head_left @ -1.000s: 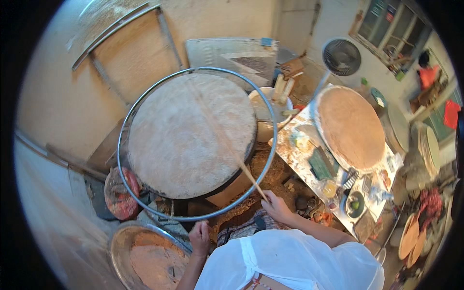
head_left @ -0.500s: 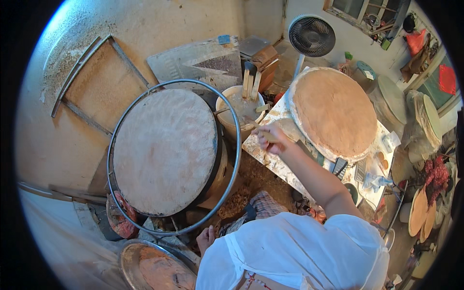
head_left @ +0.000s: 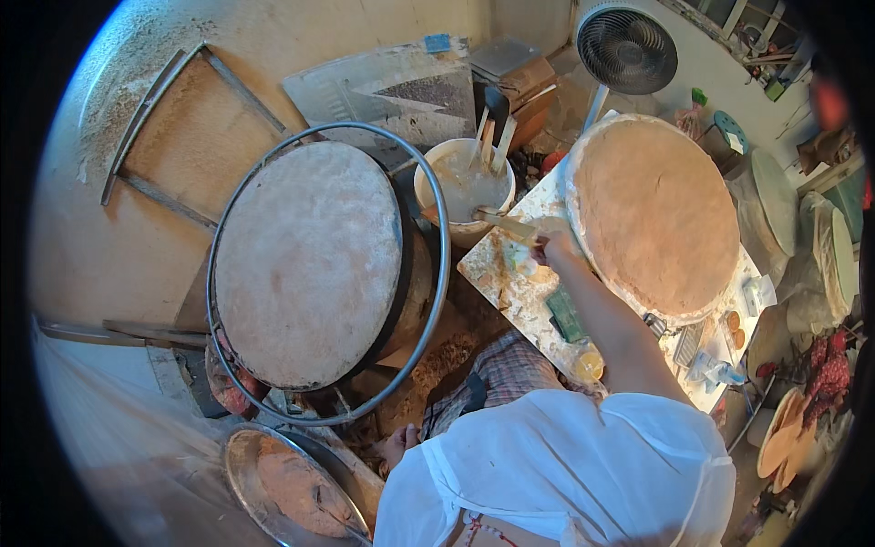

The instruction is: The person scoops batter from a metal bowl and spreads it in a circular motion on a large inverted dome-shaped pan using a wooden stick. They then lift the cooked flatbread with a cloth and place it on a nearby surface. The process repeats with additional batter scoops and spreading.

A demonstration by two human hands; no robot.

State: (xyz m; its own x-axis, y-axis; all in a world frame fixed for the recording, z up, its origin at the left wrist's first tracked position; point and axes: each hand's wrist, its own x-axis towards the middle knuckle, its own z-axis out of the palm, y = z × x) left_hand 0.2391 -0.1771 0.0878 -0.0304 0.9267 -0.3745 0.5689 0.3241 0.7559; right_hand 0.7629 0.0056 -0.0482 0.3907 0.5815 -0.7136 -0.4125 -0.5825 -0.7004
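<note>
The flat wooden stick [head_left: 506, 221], a second ago sweeping the big round griddle [head_left: 305, 260], now rests over the white batter bucket [head_left: 463, 187], fingers of the right hand [head_left: 551, 244] closed round it; spreading looks done. The left hand [head_left: 398, 444] stays low by the knee, fingers unclear.

The right hand [head_left: 553, 244] grips a flat wooden stick [head_left: 504, 221] whose far end reaches the rim of a white bucket [head_left: 462, 190] of pale batter, between a big round griddle [head_left: 307, 262] and a stack of thin brown pancakes [head_left: 656, 214], while the left hand [head_left: 398, 444] rests low near the knee.
</note>
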